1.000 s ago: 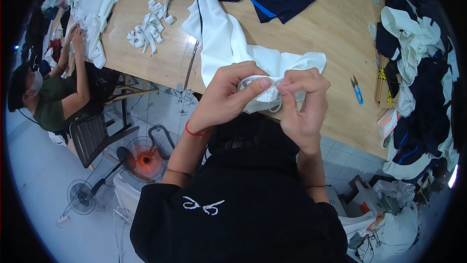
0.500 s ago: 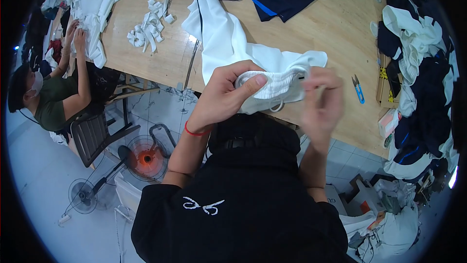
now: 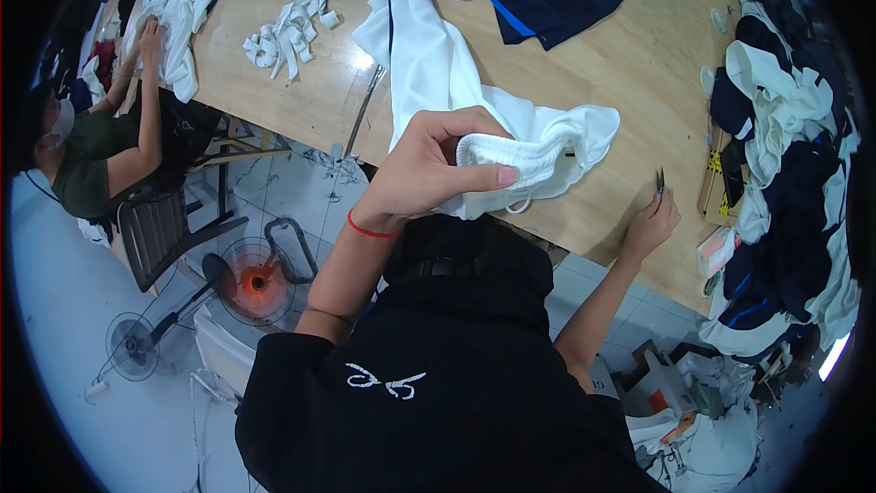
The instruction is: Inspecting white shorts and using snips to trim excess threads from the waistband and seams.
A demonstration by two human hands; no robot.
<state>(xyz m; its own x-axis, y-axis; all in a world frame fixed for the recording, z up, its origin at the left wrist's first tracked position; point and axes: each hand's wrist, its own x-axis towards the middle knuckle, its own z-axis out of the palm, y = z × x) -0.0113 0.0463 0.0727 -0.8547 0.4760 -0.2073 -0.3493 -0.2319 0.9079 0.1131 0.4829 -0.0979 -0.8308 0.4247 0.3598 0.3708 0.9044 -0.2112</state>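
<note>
White ribbed garment cuff [image 3: 511, 160] stays pinched in the left hand [image 3: 429, 174] above the table [image 3: 630, 64] edge; the right hand [image 3: 650, 224] has left it, now gripping small snips [image 3: 659, 183] beside it.

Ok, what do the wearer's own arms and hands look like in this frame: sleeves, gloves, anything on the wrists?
Both hands are bare, no gloves. The left hand has a thin red string bracelet at the wrist; the right hand shows nothing on its wrist. Forearms are uncovered; a black top with a small white chest mark covers the upper arms.
</note>
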